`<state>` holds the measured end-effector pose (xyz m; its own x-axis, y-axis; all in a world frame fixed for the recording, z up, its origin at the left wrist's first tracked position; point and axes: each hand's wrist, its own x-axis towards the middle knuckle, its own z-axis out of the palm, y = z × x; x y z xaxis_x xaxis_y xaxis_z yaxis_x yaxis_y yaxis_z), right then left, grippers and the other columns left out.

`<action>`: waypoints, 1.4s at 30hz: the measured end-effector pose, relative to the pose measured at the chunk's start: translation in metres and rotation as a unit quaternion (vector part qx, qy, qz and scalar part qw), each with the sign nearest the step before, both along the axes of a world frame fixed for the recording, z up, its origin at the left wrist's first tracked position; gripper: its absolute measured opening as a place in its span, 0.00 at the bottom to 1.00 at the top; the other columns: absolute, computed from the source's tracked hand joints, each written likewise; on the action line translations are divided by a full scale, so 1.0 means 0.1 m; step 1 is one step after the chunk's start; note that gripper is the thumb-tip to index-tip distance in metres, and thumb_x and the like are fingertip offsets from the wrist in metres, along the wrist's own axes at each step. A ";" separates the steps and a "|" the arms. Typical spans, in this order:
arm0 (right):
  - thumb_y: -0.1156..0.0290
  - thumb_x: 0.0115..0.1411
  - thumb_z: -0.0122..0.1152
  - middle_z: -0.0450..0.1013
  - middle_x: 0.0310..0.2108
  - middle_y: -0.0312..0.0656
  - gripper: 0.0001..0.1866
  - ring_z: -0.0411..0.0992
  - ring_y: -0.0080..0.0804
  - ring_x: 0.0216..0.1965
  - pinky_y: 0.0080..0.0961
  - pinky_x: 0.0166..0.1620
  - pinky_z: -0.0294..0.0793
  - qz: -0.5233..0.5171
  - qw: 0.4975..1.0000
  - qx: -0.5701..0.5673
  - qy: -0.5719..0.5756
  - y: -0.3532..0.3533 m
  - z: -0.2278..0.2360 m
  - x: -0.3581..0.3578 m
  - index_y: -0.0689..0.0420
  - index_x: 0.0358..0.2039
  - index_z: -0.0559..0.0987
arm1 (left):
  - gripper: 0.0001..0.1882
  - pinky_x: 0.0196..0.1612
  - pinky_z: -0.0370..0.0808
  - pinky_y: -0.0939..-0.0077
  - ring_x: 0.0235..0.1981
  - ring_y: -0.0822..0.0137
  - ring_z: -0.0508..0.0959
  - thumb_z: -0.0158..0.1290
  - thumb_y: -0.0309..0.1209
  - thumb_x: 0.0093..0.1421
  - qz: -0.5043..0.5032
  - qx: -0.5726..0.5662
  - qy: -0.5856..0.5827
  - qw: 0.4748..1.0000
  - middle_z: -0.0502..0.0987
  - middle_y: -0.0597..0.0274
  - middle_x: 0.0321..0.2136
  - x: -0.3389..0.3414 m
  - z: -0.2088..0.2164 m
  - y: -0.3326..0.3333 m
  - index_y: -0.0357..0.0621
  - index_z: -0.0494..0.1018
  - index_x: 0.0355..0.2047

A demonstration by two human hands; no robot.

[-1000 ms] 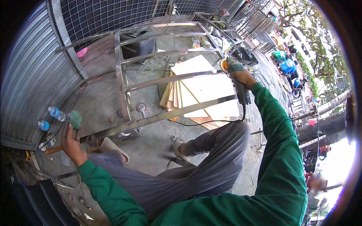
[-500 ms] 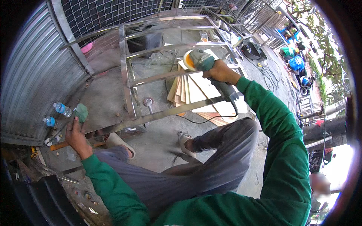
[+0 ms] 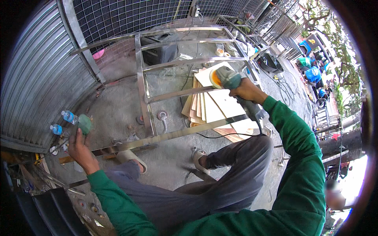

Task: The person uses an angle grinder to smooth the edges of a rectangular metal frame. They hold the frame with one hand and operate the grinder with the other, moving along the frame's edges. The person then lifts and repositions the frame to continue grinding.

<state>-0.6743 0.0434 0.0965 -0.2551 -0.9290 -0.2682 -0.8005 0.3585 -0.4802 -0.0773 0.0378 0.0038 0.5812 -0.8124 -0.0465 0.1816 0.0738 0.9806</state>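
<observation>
A teal-grey angle grinder [image 3: 231, 80] with an orange-yellow disc is gripped in my right hand [image 3: 249, 91]. It is above the right part of a shiny metal frame [image 3: 173, 93] of square tubes. I cannot tell whether the disc touches a tube. The grinder's black cord [image 3: 220, 137] loops below the frame's near bar. At the left, my left hand [image 3: 82, 150] pinches a flat, rounded pale-green piece [image 3: 84, 124] between thumb and fingers, close to the left end of that near bar. Its exact kind does not show.
Fanned light wooden boards [image 3: 218, 103] lie under the frame. Two water bottles [image 3: 69, 117] stand near the corrugated metal wall [image 3: 35, 78]. A black case [image 3: 159, 47] sits behind the frame, with a black tub [image 3: 270, 63] at the right. Two people in green and blue are far right.
My view has shifted slightly, so the scene sits lower and further right. The grinder has moved a little nearer and to the right. My left hand keeps hold of the green piece.
</observation>
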 end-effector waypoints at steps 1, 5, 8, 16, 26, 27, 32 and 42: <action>0.66 0.49 0.73 0.79 0.25 0.45 0.15 0.77 0.31 0.25 0.31 0.30 0.78 -0.021 1.000 0.006 -0.006 0.04 0.04 -0.08 0.67 0.29 0.83 | 0.20 0.52 0.85 0.62 0.51 0.54 0.80 0.59 0.29 0.66 -0.008 -0.010 -0.011 1.000 0.78 0.48 0.51 0.01 0.11 -0.12 0.27 0.75 0.53; 0.69 0.49 0.73 0.78 0.24 0.40 0.13 0.76 0.27 0.23 0.29 0.28 0.78 -0.078 0.995 0.005 -0.066 0.15 0.18 -0.31 0.65 0.31 0.82 | 0.18 0.53 0.86 0.61 0.51 0.53 0.81 0.58 0.26 0.66 -0.038 -0.074 -0.007 0.997 0.78 0.44 0.50 -0.01 0.51 -0.75 0.24 0.74 0.51; 0.70 0.48 0.73 0.77 0.25 0.40 0.13 0.75 0.27 0.23 0.30 0.27 0.78 -0.127 0.988 0.006 -0.087 0.19 0.18 -0.34 0.64 0.32 0.82 | 0.16 0.52 0.86 0.61 0.51 0.52 0.81 0.57 0.24 0.66 -0.026 -0.092 0.026 0.995 0.78 0.44 0.50 -0.11 0.48 -1.03 0.23 0.74 0.51; 0.68 0.47 0.74 0.78 0.27 0.41 0.17 0.75 0.28 0.28 0.30 0.34 0.77 -0.021 0.997 -0.006 -0.071 0.04 0.02 0.38 0.67 0.32 0.82 | 0.17 0.49 0.88 0.60 0.49 0.52 0.81 0.56 0.23 0.66 -0.042 -0.049 0.101 0.993 0.77 0.43 0.51 -0.20 -0.21 -1.24 0.22 0.74 0.52; 0.63 0.46 0.75 0.81 0.33 0.55 0.25 0.81 0.45 0.35 0.37 0.42 0.80 0.141 0.990 0.027 0.002 -0.49 -0.20 1.29 0.71 0.38 0.82 | 0.14 0.48 0.89 0.62 0.47 0.55 0.81 0.57 0.23 0.66 -0.035 -0.035 0.094 0.994 0.77 0.45 0.48 -0.02 -0.20 -1.28 0.23 0.75 0.49; 0.62 0.46 0.75 0.81 0.34 0.57 0.25 0.82 0.48 0.36 0.38 0.44 0.80 0.151 0.988 0.031 0.014 -0.52 -0.22 1.37 0.71 0.39 0.82 | 0.14 0.48 0.89 0.63 0.47 0.55 0.81 0.57 0.23 0.66 -0.033 -0.046 0.092 0.994 0.77 0.45 0.48 0.01 -0.21 -1.28 0.23 0.75 0.49; 0.60 0.47 0.75 0.82 0.34 0.59 0.26 0.82 0.52 0.37 0.38 0.45 0.80 0.199 0.978 0.059 0.033 -0.64 -0.21 1.71 0.70 0.39 0.83 | 0.14 0.48 0.88 0.61 0.47 0.54 0.81 0.57 0.23 0.65 -0.027 -0.043 0.086 0.995 0.78 0.45 0.48 0.04 -0.24 -1.30 0.24 0.75 0.49; 0.63 0.46 0.78 0.82 0.35 0.57 0.25 0.82 0.48 0.39 0.38 0.46 0.80 0.200 0.976 0.066 0.056 -0.67 -0.08 2.01 0.69 0.40 0.83 | 0.19 0.49 0.87 0.57 0.49 0.49 0.82 0.56 0.21 0.65 -0.019 -0.042 0.102 0.994 0.76 0.42 0.51 0.05 -0.15 -1.25 0.22 0.71 0.54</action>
<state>-0.4734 -0.0237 0.0886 0.0859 -0.9192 -0.3844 -0.9341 0.0598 -0.3519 -0.0721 -0.0874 -0.0112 0.5355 -0.8395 -0.0920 0.3807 0.1426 0.9136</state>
